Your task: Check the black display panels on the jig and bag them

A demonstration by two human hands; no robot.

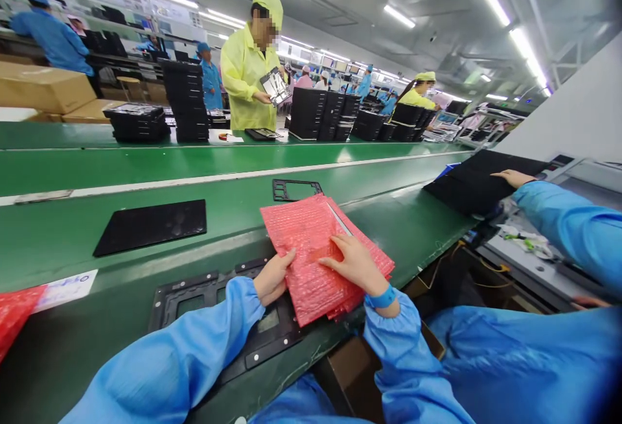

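Observation:
A stack of red bubble-wrap bags (311,242) lies on the green conveyor belt (146,164) in front of me. My left hand (273,277) grips the stack's near left edge, fingers curled on it. My right hand (354,262) lies flat on top of the stack with fingers stretched out. Under the stack's near end sits a black plastic frame (204,294). A flat black panel (151,225) rests on the belt to the left, and a smaller black frame (296,189) lies just beyond the bags.
A co-worker's blue sleeve and hand (515,178) reach onto a black tray (479,184) at the right. Across the belt, stacks of black trays (184,101) stand near a person in yellow (247,67). Cardboard boxes (43,90) sit far left; another red bag (14,317) lies at near left.

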